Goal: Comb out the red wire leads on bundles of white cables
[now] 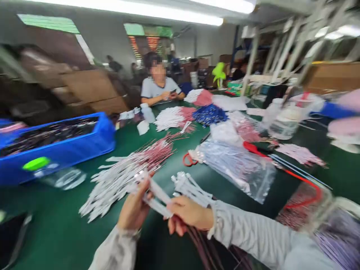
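Note:
Between my two hands are white flat strips [159, 192], blurred by motion. My left hand [134, 210] is closed around their upper left end, thumb on top. My right hand [190, 213] pinches the other end, and dark brown strands [201, 243] hang below it toward the table edge. Just behind my left hand lies a large pile of white strips with thin reddish wires [120, 178]. A smaller bundle of white strips [191, 187] rests on the green table [70, 225], partly hidden by my right forearm.
A blue bin [104, 137] of dark pieces and a green-capped clear bottle [60, 176] are left. Beyond lie blue pieces [209, 114] and a clear plastic bag [239, 165]. Red-handled scissors or a similar tool [189, 160] lie nearby. A person [157, 88] sits across, holding a phone.

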Demonstrator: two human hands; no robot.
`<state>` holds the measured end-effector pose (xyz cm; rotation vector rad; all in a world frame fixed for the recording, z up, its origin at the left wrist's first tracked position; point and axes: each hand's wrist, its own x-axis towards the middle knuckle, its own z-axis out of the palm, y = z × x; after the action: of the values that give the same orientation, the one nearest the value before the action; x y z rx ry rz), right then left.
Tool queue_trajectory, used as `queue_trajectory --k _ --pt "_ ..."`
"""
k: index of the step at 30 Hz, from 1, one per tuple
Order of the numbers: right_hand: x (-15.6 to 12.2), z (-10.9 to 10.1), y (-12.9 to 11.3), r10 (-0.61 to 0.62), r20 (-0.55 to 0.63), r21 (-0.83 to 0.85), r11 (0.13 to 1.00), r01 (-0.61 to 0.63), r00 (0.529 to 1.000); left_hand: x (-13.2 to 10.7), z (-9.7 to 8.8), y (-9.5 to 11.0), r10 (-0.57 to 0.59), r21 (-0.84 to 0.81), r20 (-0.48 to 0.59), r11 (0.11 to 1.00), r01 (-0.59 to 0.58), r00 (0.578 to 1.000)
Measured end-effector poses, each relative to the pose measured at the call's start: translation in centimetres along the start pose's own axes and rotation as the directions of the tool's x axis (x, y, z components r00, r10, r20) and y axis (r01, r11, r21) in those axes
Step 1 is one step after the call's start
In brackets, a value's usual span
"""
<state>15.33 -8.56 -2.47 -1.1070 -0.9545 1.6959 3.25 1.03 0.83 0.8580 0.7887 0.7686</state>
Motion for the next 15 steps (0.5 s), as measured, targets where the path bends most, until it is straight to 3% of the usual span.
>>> queue_trajectory --k 2,5,11,15 --pt "0.3 -0.3 0.2 0.029 0.041 0.005 1.000 -0.029 0.999 0.5 -1.2 0.1 0.109 0.009 -0.102 0.994 -0.109 0.989" --pt "0.4 -0.6 0.4 0.068 0.068 -0.014 0.998 -0.067 0.995 1.5 -1.9 0.2 0.209 0.066 -0.120 0.977 -0.202 0.970" --pt "-0.4 -0.1 0.3 0.111 -0.037 -0.052 0.992 -0.113 0.993 1.2 -1.8 0.5 0.212 0.061 0.132 0.973 -0.221 0.968" --pt "-0.4 0.0 0.1 0.102 -0.070 -0.088 0.990 -0.108 0.992 1.3 -2.5 0.6 0.189 0.099 0.194 0.973 -0.211 0.963"
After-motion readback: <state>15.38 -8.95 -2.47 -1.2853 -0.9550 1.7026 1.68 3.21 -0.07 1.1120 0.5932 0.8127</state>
